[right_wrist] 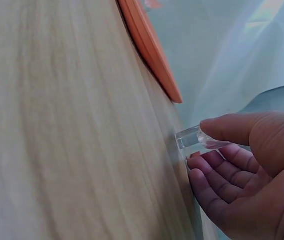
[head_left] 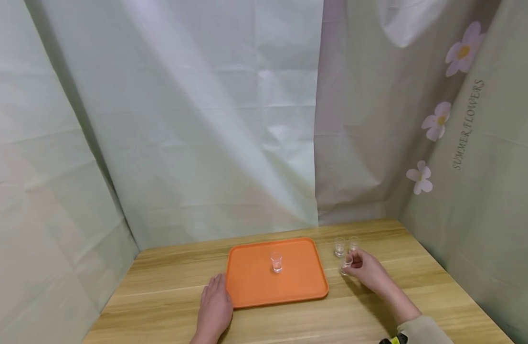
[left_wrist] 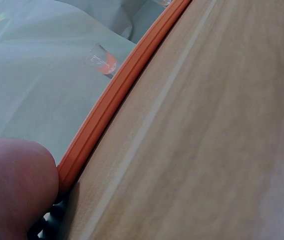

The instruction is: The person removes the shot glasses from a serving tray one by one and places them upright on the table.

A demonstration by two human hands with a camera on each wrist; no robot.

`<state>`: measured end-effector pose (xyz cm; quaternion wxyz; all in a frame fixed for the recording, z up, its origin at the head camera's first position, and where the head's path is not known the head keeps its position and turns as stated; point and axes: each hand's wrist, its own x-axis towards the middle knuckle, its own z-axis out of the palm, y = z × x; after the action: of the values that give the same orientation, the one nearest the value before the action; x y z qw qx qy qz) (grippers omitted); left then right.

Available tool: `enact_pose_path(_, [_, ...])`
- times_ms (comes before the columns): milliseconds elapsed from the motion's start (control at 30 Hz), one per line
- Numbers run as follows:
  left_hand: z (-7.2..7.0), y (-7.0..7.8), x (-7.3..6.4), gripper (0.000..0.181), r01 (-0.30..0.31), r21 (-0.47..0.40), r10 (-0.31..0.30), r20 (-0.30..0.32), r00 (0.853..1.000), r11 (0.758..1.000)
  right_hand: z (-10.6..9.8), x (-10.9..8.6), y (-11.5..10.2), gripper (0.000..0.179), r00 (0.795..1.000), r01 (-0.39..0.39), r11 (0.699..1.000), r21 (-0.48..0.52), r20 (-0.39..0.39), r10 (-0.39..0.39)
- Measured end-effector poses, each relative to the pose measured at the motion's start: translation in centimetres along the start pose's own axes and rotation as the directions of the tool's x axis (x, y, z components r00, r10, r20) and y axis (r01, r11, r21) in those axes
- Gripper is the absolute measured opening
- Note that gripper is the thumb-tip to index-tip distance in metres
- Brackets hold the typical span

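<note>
An orange tray (head_left: 251, 291) lies on the wooden table, and one small clear shot glass (head_left: 277, 263) stands upright near its middle. My left hand (head_left: 215, 306) rests against the tray's left edge, fingers extended; in the left wrist view the thumb (left_wrist: 19, 185) touches the orange rim (left_wrist: 102, 110). To the right of the tray, my right hand (head_left: 369, 272) pinches another shot glass (right_wrist: 187, 139) between thumb and fingers. That glass's base is at the tabletop in the right wrist view. Just behind it stand two more shot glasses, one (head_left: 339, 247) and a second (head_left: 353, 243) partly hidden by the hand.
The wooden table (head_left: 161, 296) ends at pale curtains (head_left: 204, 143) behind and at both sides. The right curtain carries printed flowers and lettering. A dark and yellow band (head_left: 395, 339) is on the right wrist by the sleeve.
</note>
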<state>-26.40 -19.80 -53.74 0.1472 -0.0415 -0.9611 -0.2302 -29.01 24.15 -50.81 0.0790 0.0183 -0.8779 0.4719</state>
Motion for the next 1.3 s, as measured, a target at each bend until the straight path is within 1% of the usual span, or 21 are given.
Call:
enact_pose_path(133, [0.0,-0.1,0.0,0.049,-0.005,-0.001,0.005,-0.005,1.0,1.0,-0.1,0.0,-0.4,0.031,1.0,0.005,1.0,0.009,0.004,-0.005])
enact_pose_path(267, [-0.1,-0.2,0.2,0.049,-0.005,0.008,0.005,-0.008,1.0,1.0,-0.8,-0.1,-1.6,0.046,0.999,0.033,0.999,-0.028,-0.007,-0.033])
enact_pose_path(367, [-0.3,-0.2,0.4,0.049,-0.007,0.017,0.007,-0.013,1.0,1.0,-1.3,-0.3,-2.8,0.059,0.997,0.071,0.997,-0.042,-0.036,-0.072])
enact_pose_path(467, [-0.2,-0.2,0.5,0.048,-0.016,0.014,0.016,-0.021,1.0,1.0,-1.1,-0.6,-4.2,0.061,0.991,0.125,0.992,-0.019,-0.047,-0.126])
enact_pose_path(533, [-0.1,-0.2,0.5,0.048,-0.021,0.012,0.021,-0.022,1.0,1.0,-0.6,-0.8,-5.1,0.06,0.987,0.156,0.988,0.001,-0.035,-0.156])
enact_pose_path(633, [0.2,-0.2,0.5,0.048,-0.023,0.013,0.024,-0.022,0.999,1.0,0.8,-1.0,-6.2,0.058,0.984,0.176,0.984,0.038,0.004,-0.176])
enact_pose_path(733, [0.3,-0.2,0.5,0.048,-0.024,0.02,0.024,-0.024,0.999,1.0,2.8,-0.7,-7.0,0.057,0.984,0.163,0.983,0.082,0.055,-0.167])
enact_pose_path(800, [0.4,-0.2,0.5,0.048,-0.027,0.021,0.027,-0.031,0.999,0.999,4.2,-0.3,-7.3,0.055,0.981,0.166,0.981,0.104,0.084,-0.175])
enact_pose_path(933, [0.5,-0.3,0.4,0.049,-0.03,0.017,0.03,-0.037,0.999,0.999,6.8,0.3,-7.7,0.05,0.966,0.19,0.97,0.148,0.149,-0.212])
enact_pose_path(1033, [0.5,-0.3,0.3,0.049,-0.027,0.012,0.027,-0.035,0.999,1.0,8.6,0.7,-8.0,0.053,0.953,0.19,0.965,0.183,0.203,-0.226])
enact_pose_path(1133, [0.5,-0.3,0.1,0.048,-0.018,0.008,0.019,-0.037,0.999,1.0,10.1,1.2,-8.3,0.058,0.948,0.181,0.963,0.201,0.226,-0.225])
enact_pose_path(1300, [0.4,-0.3,0.1,0.048,-0.024,0.012,0.024,-0.04,0.999,1.0,12.1,2.4,-8.7,0.059,0.949,0.178,0.962,0.208,0.224,-0.224])
